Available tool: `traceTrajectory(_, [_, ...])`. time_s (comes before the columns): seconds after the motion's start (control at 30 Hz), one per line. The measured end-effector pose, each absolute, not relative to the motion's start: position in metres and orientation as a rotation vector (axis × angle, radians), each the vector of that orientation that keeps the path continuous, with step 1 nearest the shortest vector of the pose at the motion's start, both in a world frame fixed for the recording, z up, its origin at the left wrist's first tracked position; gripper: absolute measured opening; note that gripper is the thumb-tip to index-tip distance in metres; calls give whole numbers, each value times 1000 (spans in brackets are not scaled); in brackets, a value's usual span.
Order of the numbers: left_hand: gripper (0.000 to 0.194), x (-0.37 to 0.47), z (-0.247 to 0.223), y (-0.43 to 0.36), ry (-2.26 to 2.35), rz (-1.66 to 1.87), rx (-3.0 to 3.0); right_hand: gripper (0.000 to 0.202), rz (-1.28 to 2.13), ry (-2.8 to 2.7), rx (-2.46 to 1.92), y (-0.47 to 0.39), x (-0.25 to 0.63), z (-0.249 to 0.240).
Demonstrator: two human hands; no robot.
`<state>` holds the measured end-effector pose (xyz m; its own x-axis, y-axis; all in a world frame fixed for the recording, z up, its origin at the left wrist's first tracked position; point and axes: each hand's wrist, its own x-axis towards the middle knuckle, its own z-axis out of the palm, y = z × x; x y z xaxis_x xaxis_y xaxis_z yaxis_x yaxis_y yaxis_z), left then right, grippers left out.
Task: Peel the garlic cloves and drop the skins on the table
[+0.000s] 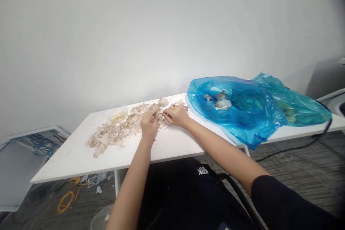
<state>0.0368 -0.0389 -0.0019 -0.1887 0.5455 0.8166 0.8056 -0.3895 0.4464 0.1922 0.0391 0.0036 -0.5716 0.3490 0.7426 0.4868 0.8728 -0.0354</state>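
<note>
My left hand (149,123) and my right hand (178,115) meet fingertip to fingertip above the table, both pinching. A small pale piece, which looks like a garlic clove (160,113), is between them; fingers partly hide it. Around and left of my hands spreads a heap of dry garlic skins (118,133). A whole garlic bulb (163,102) lies just behind my fingers, and another bulb (155,107) is close to my left fingertips. At the heap's back edge stands a clear bowl (118,115) with yellowish peeled cloves inside.
On the white table (178,147), a blue plastic bag (242,122) lies open to the right with garlic bulbs (223,103) in it. Behind it is a green bag (307,109). A wall closes the back. Yellow cable (65,201) and a translucent bin (101,217) are below.
</note>
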Motion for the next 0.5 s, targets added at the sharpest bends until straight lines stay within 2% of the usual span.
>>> traceTrajectory(0.23, [39,38,-3,-39,-1563,-1589,-1820,34,-232,-2234,-639,40,192,4])
traceTrajectory(0.5, [40,40,-4,-38,-1560,-1734,-1833,34,-226,-2235,-719,42,192,2])
